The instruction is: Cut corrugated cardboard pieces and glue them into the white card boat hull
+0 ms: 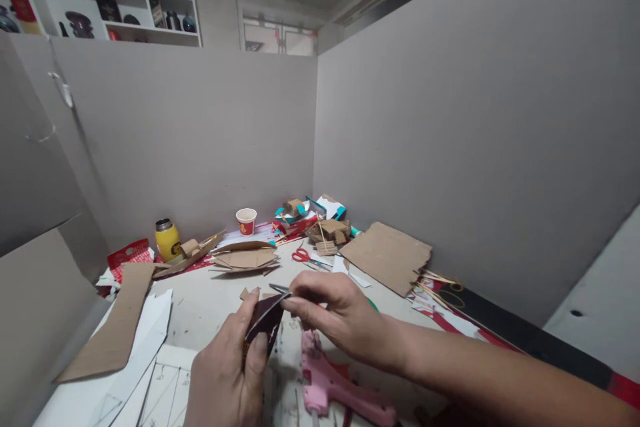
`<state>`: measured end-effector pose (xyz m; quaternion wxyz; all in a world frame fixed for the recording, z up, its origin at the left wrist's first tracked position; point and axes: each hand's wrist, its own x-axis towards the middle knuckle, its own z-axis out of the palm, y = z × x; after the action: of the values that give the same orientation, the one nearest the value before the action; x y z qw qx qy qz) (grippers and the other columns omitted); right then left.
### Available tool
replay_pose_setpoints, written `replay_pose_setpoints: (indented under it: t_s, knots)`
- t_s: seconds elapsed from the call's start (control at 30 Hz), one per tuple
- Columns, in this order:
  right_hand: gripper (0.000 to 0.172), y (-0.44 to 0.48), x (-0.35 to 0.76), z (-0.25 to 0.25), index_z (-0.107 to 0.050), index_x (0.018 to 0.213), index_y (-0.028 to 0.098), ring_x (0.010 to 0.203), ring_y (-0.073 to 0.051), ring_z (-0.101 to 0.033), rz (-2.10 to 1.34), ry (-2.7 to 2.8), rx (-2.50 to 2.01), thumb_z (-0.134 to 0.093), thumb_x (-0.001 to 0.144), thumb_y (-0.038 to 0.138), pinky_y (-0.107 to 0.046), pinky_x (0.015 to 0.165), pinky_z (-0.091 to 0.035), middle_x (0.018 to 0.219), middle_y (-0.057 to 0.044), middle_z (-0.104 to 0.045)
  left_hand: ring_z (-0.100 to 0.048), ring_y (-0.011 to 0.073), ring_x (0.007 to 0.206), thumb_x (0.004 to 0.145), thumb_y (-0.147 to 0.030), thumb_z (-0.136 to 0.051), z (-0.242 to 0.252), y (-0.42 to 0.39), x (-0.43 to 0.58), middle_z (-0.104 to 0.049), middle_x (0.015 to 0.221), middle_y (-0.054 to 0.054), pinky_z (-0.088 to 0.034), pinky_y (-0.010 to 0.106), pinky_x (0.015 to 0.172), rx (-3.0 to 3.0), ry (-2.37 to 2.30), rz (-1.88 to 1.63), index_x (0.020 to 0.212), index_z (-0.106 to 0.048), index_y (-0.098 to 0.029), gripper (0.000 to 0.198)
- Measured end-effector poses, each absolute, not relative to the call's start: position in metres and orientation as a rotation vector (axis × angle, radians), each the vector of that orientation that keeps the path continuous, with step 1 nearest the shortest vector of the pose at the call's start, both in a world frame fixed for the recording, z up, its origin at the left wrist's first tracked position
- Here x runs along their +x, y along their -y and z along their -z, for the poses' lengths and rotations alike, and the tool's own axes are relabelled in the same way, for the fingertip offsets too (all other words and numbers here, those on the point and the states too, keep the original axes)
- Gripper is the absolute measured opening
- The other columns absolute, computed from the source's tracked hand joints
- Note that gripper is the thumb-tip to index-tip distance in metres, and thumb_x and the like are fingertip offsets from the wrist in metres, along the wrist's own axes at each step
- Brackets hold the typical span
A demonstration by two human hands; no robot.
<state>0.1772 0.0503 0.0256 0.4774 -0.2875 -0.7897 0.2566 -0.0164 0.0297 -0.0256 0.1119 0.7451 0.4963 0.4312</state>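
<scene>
In the head view a dark folded piece of card (265, 320) with pale cut edges is gripped between the fingers and thumb of my left hand (231, 360). My right hand (333, 310) pinches the upper right corner of that card, with its fingers closed. Grey pointed metal blades (279, 288) show just behind the card's top corner; what they belong to is hidden. Below my right hand a pink glue gun (333, 383) lies on the table.
Red-handled scissors (301, 255), a flat cardboard sheet (387, 257) and cardboard scraps (327, 233) lie beyond my hands. A paper cup (246, 221), a yellow bottle (167, 240) and a boat-shaped cardboard piece (245, 257) stand further back. Long cardboard (117, 330) lies left.
</scene>
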Motion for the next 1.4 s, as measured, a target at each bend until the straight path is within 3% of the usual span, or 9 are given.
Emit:
replay_pose_setpoints:
  t_s: [0.17, 0.3, 0.43, 0.63, 0.9, 1.13, 1.4]
  knots:
    - [0.024, -0.060, 0.176, -0.016, -0.051, 0.079, 0.018, 0.045, -0.007, -0.052, -1.120, 1.633, -0.723, -0.072, 0.078, 0.030, -0.018, 0.043, -0.044, 0.059, 0.007, -0.053, -0.059, 0.0200, 0.117, 0.094, -0.041, -0.036, 0.027, -0.030, -0.016, -0.062, 0.130, -0.001, -0.051, 0.032, 0.092, 2.214, -1.442, -1.284, 0.133, -0.051, -0.029, 0.043]
    - [0.022, -0.063, 0.177, -0.014, -0.065, 0.098, 0.016, 0.047, -0.006, -0.055, -1.131, 1.674, -0.659, -0.069, 0.080, 0.028, -0.018, 0.046, -0.048, 0.067, 0.002, -0.061, -0.062, 0.0197, 0.113, 0.095, -0.041, -0.034, 0.030, -0.031, -0.016, -0.064, 0.128, 0.000, -0.053, 0.032, 0.089, 2.251, -1.442, -1.270, 0.133, -0.051, -0.029, 0.043]
    - [0.014, -0.061, 0.178, -0.014, -0.073, 0.088, 0.014, 0.052, -0.008, -0.060, -1.075, 1.698, -0.635, -0.068, 0.081, 0.025, -0.019, 0.049, -0.050, 0.068, -0.002, -0.066, -0.065, 0.0208, 0.107, 0.095, -0.041, -0.031, 0.036, -0.032, -0.016, -0.066, 0.124, 0.004, -0.055, 0.033, 0.083, 2.322, -1.456, -1.256, 0.135, -0.049, -0.027, 0.046]
    - [0.020, -0.063, 0.175, -0.013, -0.074, 0.090, 0.015, 0.049, -0.008, -0.061, -1.298, 1.526, -0.689, -0.073, 0.077, 0.031, -0.019, 0.049, -0.051, 0.060, -0.001, -0.068, -0.066, 0.0223, 0.103, 0.094, -0.040, -0.033, 0.037, -0.033, -0.017, -0.067, 0.119, 0.007, -0.056, 0.032, 0.076, 2.373, -1.508, -1.297, 0.137, -0.046, -0.025, 0.047]
    - [0.019, -0.065, 0.178, -0.018, -0.076, 0.088, 0.015, 0.047, -0.008, -0.059, -1.264, 1.580, -0.657, -0.073, 0.078, 0.031, -0.019, 0.049, -0.050, 0.055, 0.000, -0.066, -0.059, 0.0253, 0.116, 0.092, -0.041, -0.039, 0.033, -0.027, -0.011, -0.065, 0.126, 0.006, -0.051, 0.037, 0.090, 2.208, -1.451, -1.282, 0.138, -0.045, -0.027, 0.048]
    - [0.020, -0.068, 0.182, -0.019, -0.076, 0.090, 0.014, 0.048, -0.008, -0.060, -1.242, 1.601, -0.658, -0.071, 0.079, 0.031, -0.018, 0.050, -0.051, 0.056, -0.001, -0.066, -0.044, 0.0282, 0.131, 0.089, -0.054, -0.040, 0.016, -0.023, -0.006, -0.051, 0.141, 0.008, -0.033, 0.049, 0.108, 1.760, -1.308, -1.180, 0.136, -0.048, -0.023, 0.057]
    - [0.017, -0.065, 0.182, -0.017, -0.075, 0.085, 0.014, 0.048, -0.007, -0.060, -1.298, 1.604, -0.590, -0.072, 0.079, 0.030, -0.018, 0.050, -0.052, 0.058, 0.000, -0.066, -0.055, 0.0263, 0.121, 0.089, -0.051, -0.041, 0.014, -0.021, -0.009, -0.063, 0.128, 0.008, -0.041, 0.040, 0.103, 1.811, -1.271, -1.239, 0.124, -0.058, -0.022, 0.048]
